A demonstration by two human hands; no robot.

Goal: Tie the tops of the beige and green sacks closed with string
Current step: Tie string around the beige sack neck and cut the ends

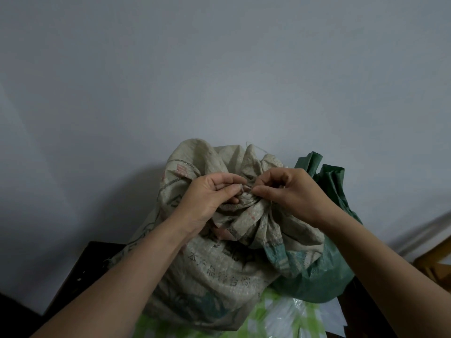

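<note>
A beige woven sack [214,272] with printed characters stands upright against the wall, its top gathered into a bunched neck. My left hand [207,196] and my right hand [290,191] meet at that neck, each with fingers curled and pinching a thin string [247,188] between thumb and fingertips. The string wraps the gathered fabric; most of it is hidden by my fingers and the folds. Behind and to the right leans a green woven sack [324,274], its top standing loose and open above the beige one.
A green-and-white plastic bag [280,318] lies in front of the sacks. A dark surface [73,284] shows at the lower left, and a wooden piece of furniture [436,262] at the right edge. A plain grey wall [219,69] fills the background.
</note>
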